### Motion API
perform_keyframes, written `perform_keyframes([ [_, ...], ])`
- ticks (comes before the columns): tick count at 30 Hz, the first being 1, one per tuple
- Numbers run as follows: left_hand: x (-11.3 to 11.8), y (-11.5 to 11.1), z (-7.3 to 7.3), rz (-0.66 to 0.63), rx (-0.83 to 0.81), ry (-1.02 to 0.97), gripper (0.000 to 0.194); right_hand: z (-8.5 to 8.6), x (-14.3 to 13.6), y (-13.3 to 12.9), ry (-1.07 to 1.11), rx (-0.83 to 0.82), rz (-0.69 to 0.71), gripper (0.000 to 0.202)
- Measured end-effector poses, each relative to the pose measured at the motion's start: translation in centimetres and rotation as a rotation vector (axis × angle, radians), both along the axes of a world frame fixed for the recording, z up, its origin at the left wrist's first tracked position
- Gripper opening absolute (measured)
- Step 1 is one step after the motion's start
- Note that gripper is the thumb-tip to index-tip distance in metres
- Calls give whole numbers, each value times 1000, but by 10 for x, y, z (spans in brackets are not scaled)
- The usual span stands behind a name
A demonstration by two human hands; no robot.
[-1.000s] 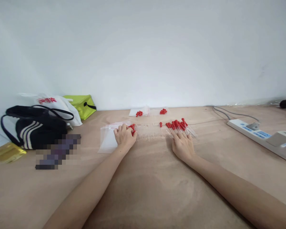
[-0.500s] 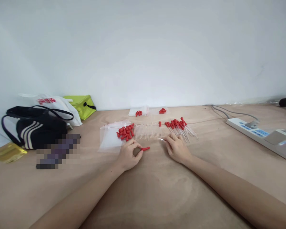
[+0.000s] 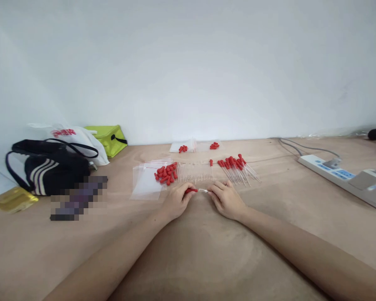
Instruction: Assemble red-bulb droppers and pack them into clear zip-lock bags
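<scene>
Pinched in my left hand [image 3: 177, 200] is a red rubber dropper bulb [image 3: 192, 190], its end pointing right. My right hand [image 3: 227, 200] is closed on a clear glass dropper tube [image 3: 203, 190], whose end faces the bulb across a small gap. Just beyond my hands lies a row of bare glass tubes [image 3: 194, 171]. Left of that row is a heap of loose red bulbs [image 3: 166, 173], partly on clear zip bags [image 3: 146, 182]. To the right, droppers fitted with red bulbs [image 3: 235, 164] lie in a fanned pile.
Two more bags with red bulbs [image 3: 183, 149] lie near the wall. A black bag [image 3: 53, 171], a white plastic bag [image 3: 90, 146] and a lime-green case [image 3: 108, 140] stand at left. A white power strip [image 3: 335, 173] with plugs lies at right on the wooden table [image 3: 207, 259].
My hands have come closer together. The bulb has risen slightly in my left hand, and the glass tube has moved left and down, so that their ends nearly meet.
</scene>
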State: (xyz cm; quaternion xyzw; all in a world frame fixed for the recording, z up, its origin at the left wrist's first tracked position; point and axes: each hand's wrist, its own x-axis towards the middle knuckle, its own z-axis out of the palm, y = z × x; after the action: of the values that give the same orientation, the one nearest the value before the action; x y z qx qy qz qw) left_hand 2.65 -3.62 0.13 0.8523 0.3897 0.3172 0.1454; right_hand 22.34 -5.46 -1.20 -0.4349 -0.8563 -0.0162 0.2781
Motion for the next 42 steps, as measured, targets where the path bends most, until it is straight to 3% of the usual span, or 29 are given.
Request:
perform_keyframes([
  [10,2,-5,2,-93,-27,-70,13,-3,4,3,116,-39,114,23],
  [15,2,-6,0,-124,4,-45,15,0,7,4,62,-51,169,23],
  [23,0,-5,-1,-97,65,36,16,6,-2,-1,-98,44,43,21],
  [33,-1,-5,3,-89,88,27,14,6,8,6,4,2,168,24],
  [42,0,-8,-1,-86,108,39,17,1,9,3,-8,25,135,27],
])
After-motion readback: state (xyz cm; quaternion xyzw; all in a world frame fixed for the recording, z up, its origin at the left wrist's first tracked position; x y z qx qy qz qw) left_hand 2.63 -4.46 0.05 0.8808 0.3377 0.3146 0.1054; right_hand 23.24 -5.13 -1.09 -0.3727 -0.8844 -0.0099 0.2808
